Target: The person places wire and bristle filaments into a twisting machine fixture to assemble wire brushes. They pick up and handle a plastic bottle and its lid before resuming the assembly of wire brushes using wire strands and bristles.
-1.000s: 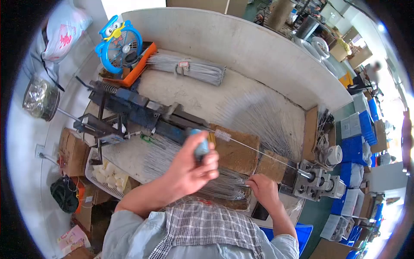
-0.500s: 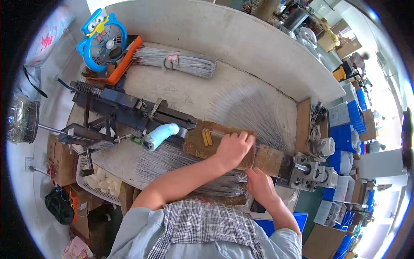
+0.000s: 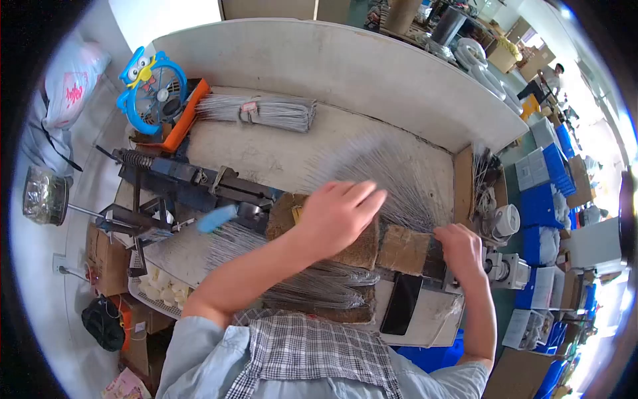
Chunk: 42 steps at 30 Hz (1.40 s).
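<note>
My left hand (image 3: 342, 216) hovers over the brown padded block (image 3: 282, 216), its fingers stretched toward the fan of thin grey wires (image 3: 405, 179). No object shows between those fingers. My right hand (image 3: 460, 251) is at the right end of the bench machine, beside a smaller brown block (image 3: 403, 249). Its fingertips are pressed together; what they hold, if anything, is too small to see. Below my left forearm lies a loose bundle of grey wires (image 3: 325, 289). A light blue handle-like piece (image 3: 217, 218) looks blurred at the machine's left part.
A black phone (image 3: 401, 304) lies near the front edge. At the back are a tied wire bundle (image 3: 279, 113), an orange tray (image 3: 186, 113) and a blue fan (image 3: 153, 96). A white partition (image 3: 332, 53) borders the bench. A white roll (image 3: 506, 219) stands at right.
My hands were close together at the brown block's right end. The right one has moved right, the left one left and up. The blue piece has swung left, and the phone is uncovered.
</note>
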Motion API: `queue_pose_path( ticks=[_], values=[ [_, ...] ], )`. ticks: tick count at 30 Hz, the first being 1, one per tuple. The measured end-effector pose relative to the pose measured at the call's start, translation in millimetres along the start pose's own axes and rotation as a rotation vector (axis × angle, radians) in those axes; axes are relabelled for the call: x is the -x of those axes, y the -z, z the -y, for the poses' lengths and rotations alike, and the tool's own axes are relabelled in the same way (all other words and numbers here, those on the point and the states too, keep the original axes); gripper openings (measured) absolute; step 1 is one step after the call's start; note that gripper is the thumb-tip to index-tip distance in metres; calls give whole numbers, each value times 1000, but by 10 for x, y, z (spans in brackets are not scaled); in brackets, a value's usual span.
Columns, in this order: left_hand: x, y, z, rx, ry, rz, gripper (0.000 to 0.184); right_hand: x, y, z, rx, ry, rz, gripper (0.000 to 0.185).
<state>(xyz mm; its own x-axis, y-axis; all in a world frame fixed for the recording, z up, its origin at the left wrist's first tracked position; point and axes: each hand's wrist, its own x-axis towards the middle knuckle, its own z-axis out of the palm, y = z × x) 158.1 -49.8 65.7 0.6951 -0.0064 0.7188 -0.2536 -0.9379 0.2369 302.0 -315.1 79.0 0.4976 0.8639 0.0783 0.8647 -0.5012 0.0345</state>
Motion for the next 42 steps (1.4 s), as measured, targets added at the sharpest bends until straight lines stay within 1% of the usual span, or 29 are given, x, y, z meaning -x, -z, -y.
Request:
queue_pose_path(
  ticks=[1, 2, 4, 5, 6, 7, 9, 10, 13, 14, 17, 18, 20, 21, 23, 24, 27, 28, 31, 32, 36, 38, 40, 41, 42],
  values=[
    [84, 217, -49, 4, -26, -53, 24, 12, -39, -75, -94, -51, -2, 14],
    [202, 411, -78, 7, -46, -107, 24, -12, 57, -19, -288, -187, -10, 12],
    [482, 690, -105, 27, 53, -127, 20, 6, 134, -55, -353, -191, 3, 12],
    [659, 767, -99, 44, 144, -105, 20, 7, 159, -67, -385, -189, 10, 13],
    [861, 798, -74, 61, 235, -85, 19, -3, 179, -60, -455, -251, 42, 13],
    [1015, 799, -76, 77, 329, -66, 19, -24, 141, -64, -438, -239, 17, 13],
    [1186, 727, -184, 171, 429, -40, 18, -59, 28, -62, -399, -213, -23, 14],
    [1236, 693, -240, 220, 475, -30, 17, -78, -4, -28, -380, -210, 1, 14],
    [1273, 617, -328, 264, 403, 59, 16, -142, 251, 79, -492, -213, 236, 14],
    [1300, 581, -338, 314, 418, 52, 15, -190, 336, 114, -514, -179, 202, 14],
    [1299, 600, -326, 530, 610, 151, 17, -266, 533, 305, -593, -91, 124, 15],
    [1308, 590, -333, 593, 645, 160, 17, -359, 607, 463, -521, -54, 70, 14],
    [1292, 570, -301, 719, 694, 183, 17, -514, 513, 558, -463, 29, 2, 16],
    [1285, 590, -273, 692, 682, 175, 16, -584, 446, 551, -428, 60, -39, 16],
    [1293, 603, -277, 677, 642, 173, 16, -649, 333, 385, -310, -4, -11, 17],
    [1325, 599, -259, 677, 678, 175, 16, -580, 293, 262, -244, -51, 9, 18],
    [1524, 547, -192, 771, 881, 234, 18, -327, 193, -6, -361, -282, 214, 20],
    [1527, 521, -168, 791, 876, 248, 19, -243, 187, -32, -353, -223, 219, 20],
    [1522, 494, -177, 802, 867, 288, 20, -88, 372, 31, -461, -228, 237, 20],
    [1454, 473, -182, 797, 849, 303, 20, -72, 375, 42, -518, -291, 237, 19],
    [1221, 317, -313, 793, 841, 350, 17, -378, 307, 351, -496, 45, 94, 15],
    [1223, 177, -354, 1058, 1036, 369, 18, -676, 228, 696, -602, 208, 43, 14],
    [1244, 141, -320, 1268, 1278, 257, 20, -950, 104, 1003, -653, 360, 25, 13],
    [1262, 142, -276, 1385, 1382, 193, 21, -1046, 38, 1143, -678, 400, -2, 13],
    [1302, 179, -198, 1430, 1527, 98, 27, -1126, -15, 1275, -697, 433, -30, 13]
  ],
)
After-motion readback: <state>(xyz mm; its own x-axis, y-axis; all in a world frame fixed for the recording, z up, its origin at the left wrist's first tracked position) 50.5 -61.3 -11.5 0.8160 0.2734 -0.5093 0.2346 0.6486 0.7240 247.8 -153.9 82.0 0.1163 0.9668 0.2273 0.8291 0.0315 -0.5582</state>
